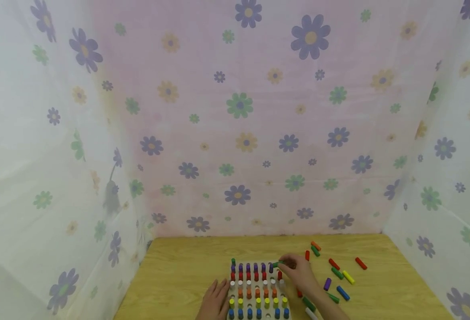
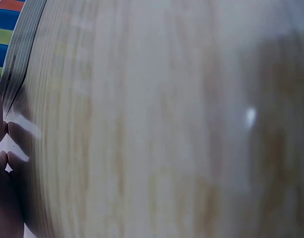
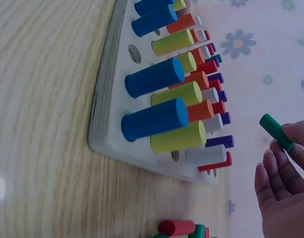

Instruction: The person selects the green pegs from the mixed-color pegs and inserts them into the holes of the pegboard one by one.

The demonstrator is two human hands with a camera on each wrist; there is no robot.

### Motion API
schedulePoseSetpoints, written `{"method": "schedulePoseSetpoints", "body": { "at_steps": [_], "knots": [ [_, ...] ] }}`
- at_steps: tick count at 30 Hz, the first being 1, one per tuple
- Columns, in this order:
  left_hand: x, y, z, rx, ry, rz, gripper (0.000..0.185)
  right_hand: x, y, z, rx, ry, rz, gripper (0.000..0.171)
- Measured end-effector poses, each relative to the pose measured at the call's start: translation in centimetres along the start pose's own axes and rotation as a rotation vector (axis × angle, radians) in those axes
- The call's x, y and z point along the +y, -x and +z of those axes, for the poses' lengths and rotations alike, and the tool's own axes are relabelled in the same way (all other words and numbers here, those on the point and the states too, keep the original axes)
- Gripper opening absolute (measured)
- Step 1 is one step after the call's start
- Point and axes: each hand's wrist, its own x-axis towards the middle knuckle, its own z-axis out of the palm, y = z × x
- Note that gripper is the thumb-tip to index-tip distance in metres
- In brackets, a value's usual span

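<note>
A white wooden pegboard stands on the table, filled with rows of coloured pegs: blue, yellow, orange, white, red and purple, plus a single green peg at its far left corner. Some holes show bare. My right hand pinches a green peg between thumb and fingertips, above the board's far right corner. That peg is tilted, close to the last purple peg. My left hand rests along the board's left side, fingers stretched forward; only its edge shows in the left wrist view.
Loose pegs lie scattered on the wooden table right of the board, among them a yellow peg, a blue peg and a purple peg. Some lie under or beside my right forearm. Flowered cloth walls enclose the table's back and sides.
</note>
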Motion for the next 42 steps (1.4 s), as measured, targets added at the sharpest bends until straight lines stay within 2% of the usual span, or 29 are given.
{"method": "schedulePoseSetpoints", "body": {
  "at_steps": [10, 18, 23, 27, 31, 37, 42],
  "knots": [
    [-0.1, -0.1, -0.6, 0.002, 0.007, 0.0, 0.055, -1.2, -2.2, 3.3, -0.023, 0.099, -0.138, 0.019],
    [-0.1, -0.1, -1.0, 0.036, -0.015, 0.034, 0.053, -1.9, -3.4, 6.1, -0.018, 0.111, -0.158, 0.019],
    [-0.2, -0.1, -0.9, 0.017, 0.005, 0.011, 0.055, -2.2, -4.0, 7.7, -0.006, 0.092, -0.189, 0.014],
    [-0.1, -0.1, -1.0, 0.003, 0.01, -0.009, 0.056, -2.1, -4.5, 9.1, 0.016, 0.15, -0.232, 0.009],
    [-0.1, -0.1, -0.9, -0.006, 0.013, -0.012, 0.056, -1.9, -5.0, 10.2, 0.029, 0.218, -0.211, 0.008],
    [-0.1, -0.2, -0.6, -0.015, 0.024, -0.009, 0.056, -1.7, -5.3, 11.2, 0.036, 0.259, -0.128, 0.011],
    [0.0, 0.0, -0.2, 0.002, 0.012, 0.016, 0.053, -0.8, -5.2, 11.9, 0.031, 0.31, -0.118, 0.012]
  ]
}}
